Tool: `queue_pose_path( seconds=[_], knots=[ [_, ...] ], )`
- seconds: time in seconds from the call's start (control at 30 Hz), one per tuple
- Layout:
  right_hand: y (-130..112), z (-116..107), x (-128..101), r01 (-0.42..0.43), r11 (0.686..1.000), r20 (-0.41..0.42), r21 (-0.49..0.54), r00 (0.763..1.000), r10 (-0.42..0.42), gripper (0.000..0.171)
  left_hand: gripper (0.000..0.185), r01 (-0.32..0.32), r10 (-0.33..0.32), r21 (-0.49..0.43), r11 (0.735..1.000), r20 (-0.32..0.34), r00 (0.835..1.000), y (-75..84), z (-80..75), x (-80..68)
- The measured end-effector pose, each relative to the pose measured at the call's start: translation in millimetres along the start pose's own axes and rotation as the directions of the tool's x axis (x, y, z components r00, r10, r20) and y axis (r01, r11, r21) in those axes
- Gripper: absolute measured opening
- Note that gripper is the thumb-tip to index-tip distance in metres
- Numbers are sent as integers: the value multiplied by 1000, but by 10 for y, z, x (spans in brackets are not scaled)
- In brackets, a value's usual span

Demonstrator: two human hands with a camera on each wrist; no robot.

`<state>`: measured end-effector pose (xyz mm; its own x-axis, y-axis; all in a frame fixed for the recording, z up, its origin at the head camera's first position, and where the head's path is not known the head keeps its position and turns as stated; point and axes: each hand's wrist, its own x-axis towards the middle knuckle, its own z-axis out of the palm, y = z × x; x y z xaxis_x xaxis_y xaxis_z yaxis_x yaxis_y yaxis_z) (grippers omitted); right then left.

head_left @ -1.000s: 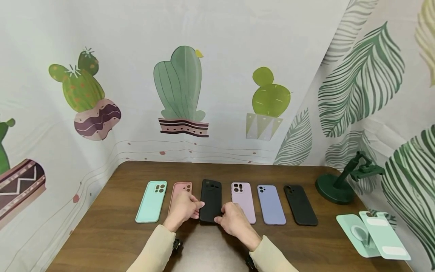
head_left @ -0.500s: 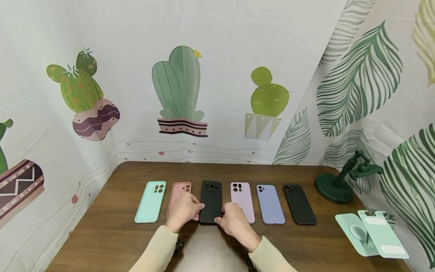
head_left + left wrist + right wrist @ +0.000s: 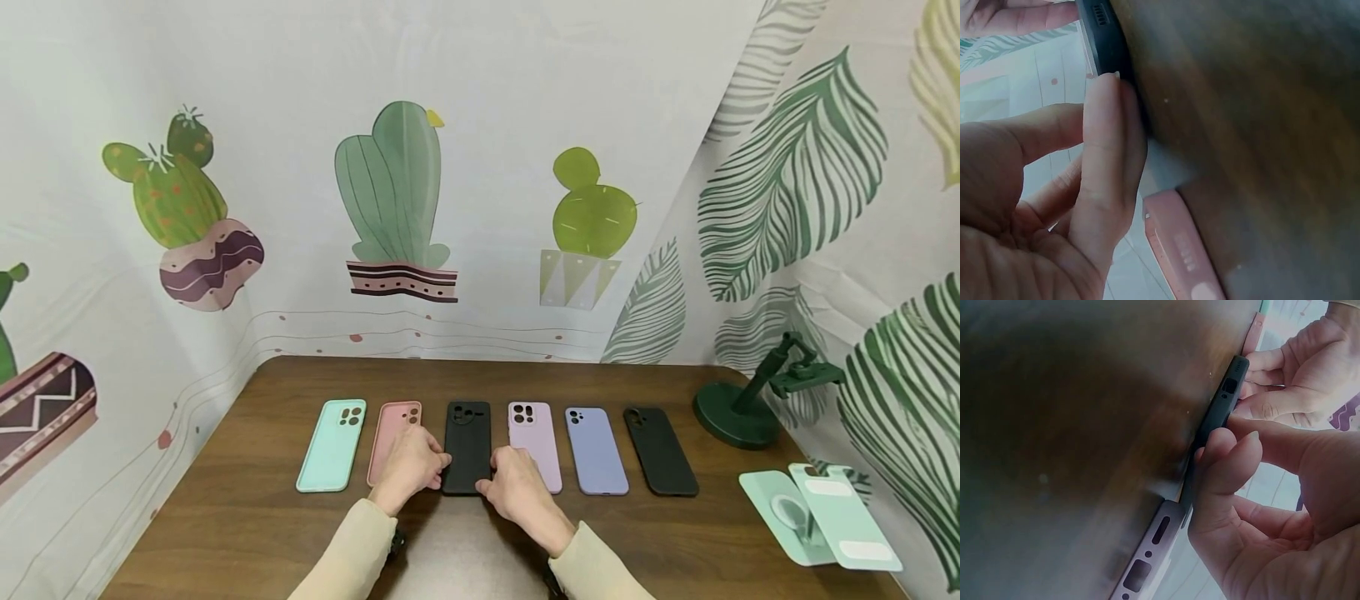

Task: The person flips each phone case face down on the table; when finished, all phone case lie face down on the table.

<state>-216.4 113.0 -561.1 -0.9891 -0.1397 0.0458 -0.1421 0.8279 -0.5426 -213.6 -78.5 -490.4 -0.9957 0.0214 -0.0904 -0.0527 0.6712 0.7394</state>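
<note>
A black phone case [image 3: 468, 442] lies in the middle of a row of cases, its camera cutouts at the far end. My left hand [image 3: 411, 468] holds its left edge, thumb and fingers at the near corner. On the opposite side my right hand [image 3: 520, 486] grips the near right corner. The left wrist view shows the fingers of my left hand [image 3: 1107, 169] against the side of the black case [image 3: 1107, 44]. A pink phone case [image 3: 386, 437] is partly hidden under my left forearm and hand; a lilac phone case [image 3: 543, 446] lies beside my right hand.
A mint phone case [image 3: 333, 450] lies at the row's left end. To the right are a periwinkle case [image 3: 597, 450] and another black case [image 3: 663, 454]. A dark green stand [image 3: 738, 417] and a mint stand [image 3: 855, 521] occupy the right side of the wooden table [image 3: 202, 517].
The far end of the black phone case has come down and slightly nearer, so its camera cutouts show more plainly. Both hands keep their hold with hardly any movement.
</note>
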Motion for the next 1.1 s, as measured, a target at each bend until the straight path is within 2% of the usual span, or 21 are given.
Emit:
queue_pose_path(
  seconds=[0.27,0.4,0.5,0.6,0.7,0.8,0.83,0.9,0.97,1.1],
  knots=[
    [-6,-24,-18,2,1000,-12,23,1000,-1,32,10,-33,33,27,999,-10,999,35,-17,-26],
    [-56,-52,-60,2,999,-47,37,999,-1,30,13,-59,59,6,998,-20,998,42,-69,-72],
    [-106,-61,-90,23,998,-67,59,998,-19,40,16,-77,77,4,997,-51,996,37,-152,-114],
    [-249,-156,-163,63,992,-64,105,996,-57,48,13,-91,99,72,993,-106,989,14,-245,-153],
    [-444,-267,-233,111,981,-52,158,993,-104,44,11,-122,154,171,978,-188,970,-278,-237,-4],
    [-537,-252,-231,160,972,-55,175,987,-152,40,12,-147,210,253,956,-245,946,-695,-166,249],
    [-507,-173,-190,174,969,-60,174,984,-166,40,14,-150,221,267,952,-262,939,-824,-149,324],
    [-464,-21,-106,190,966,-61,176,981,-182,42,16,-141,222,289,947,-270,937,-899,-202,336],
    [-500,63,-54,182,970,-52,164,983,-176,41,17,-108,199,302,947,-286,937,-902,-285,293],
    [-565,243,70,154,977,-10,145,988,-155,41,9,-61,159,321,945,-289,944,-712,-511,68]
  ],
)
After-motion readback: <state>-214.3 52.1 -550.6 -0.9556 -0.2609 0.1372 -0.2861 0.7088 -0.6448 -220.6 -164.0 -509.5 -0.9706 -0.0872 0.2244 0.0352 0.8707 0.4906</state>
